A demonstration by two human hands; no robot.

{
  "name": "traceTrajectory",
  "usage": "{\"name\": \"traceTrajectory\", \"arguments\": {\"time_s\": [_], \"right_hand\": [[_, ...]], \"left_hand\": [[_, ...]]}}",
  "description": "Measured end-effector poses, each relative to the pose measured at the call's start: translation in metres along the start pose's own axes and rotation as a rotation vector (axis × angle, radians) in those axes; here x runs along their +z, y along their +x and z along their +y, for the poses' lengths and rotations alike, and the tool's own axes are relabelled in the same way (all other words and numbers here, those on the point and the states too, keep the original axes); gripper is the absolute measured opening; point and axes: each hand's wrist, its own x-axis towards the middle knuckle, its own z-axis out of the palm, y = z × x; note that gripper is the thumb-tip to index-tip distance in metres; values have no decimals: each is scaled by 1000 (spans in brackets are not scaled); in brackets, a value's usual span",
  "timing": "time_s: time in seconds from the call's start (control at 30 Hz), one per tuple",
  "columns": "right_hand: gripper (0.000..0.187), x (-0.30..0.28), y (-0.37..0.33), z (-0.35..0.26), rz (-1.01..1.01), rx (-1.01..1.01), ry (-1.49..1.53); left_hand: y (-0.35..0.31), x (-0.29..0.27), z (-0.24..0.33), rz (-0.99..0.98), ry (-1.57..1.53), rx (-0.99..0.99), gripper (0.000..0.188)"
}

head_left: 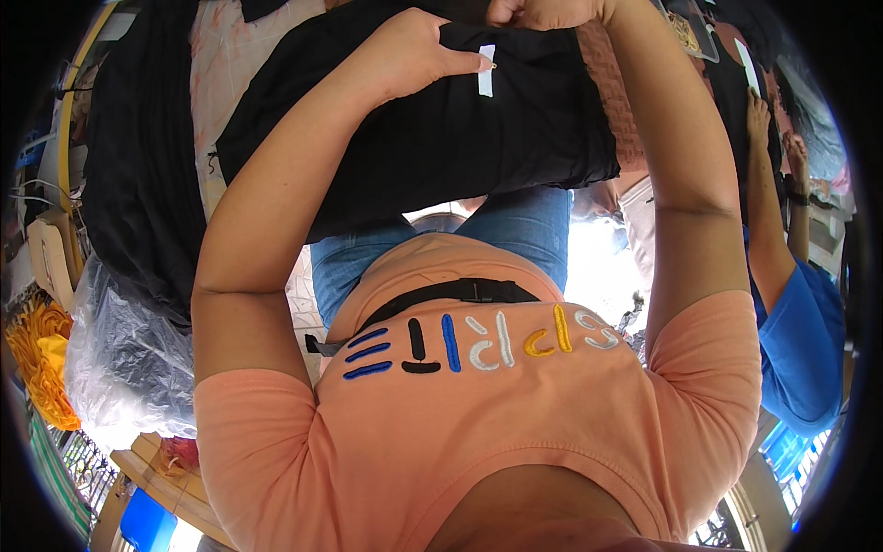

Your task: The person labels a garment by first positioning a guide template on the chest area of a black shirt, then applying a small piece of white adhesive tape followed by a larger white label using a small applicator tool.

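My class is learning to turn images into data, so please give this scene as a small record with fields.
Left grip: thumb on the white strip
Right grip: fingers curled near the cloth's far edge, cut off by the frame; what it holds cannot be told
Material: black cloth, spread before the person
Left surroundings: clear plastic, orange fabric
Right surroundings: another person in a blue shirt
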Motion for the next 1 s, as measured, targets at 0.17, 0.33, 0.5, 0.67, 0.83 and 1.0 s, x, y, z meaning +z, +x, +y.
{"name": "traceTrajectory", "arguments": {"time_s": [0.17, 0.33, 0.5, 0.67, 0.83, 1.0], "right_hand": [[16, 3, -3, -3, 57, 37, 22], [16, 3, -3, -5, 45, 69, 39], [16, 2, -6, -9, 69, 81, 24], [17, -2, -13, -21, 58, 28, -21], [22, 11, -5, -5, 65, 6, 193], [15, 42, -18, -2, 749, -217, -154]], "left_hand": [[-1, -1, -1, -1, -43, 10, 24], [-2, -2, 2, 6, -10, -21, 23], [-2, -2, 0, -4, -39, -28, 24], [-4, -2, 3, 3, -26, -21, 25], [-6, -3, 12, -9, 12, 23, 27], [11, 14, -23, 102, -31, 4, 42]]}}
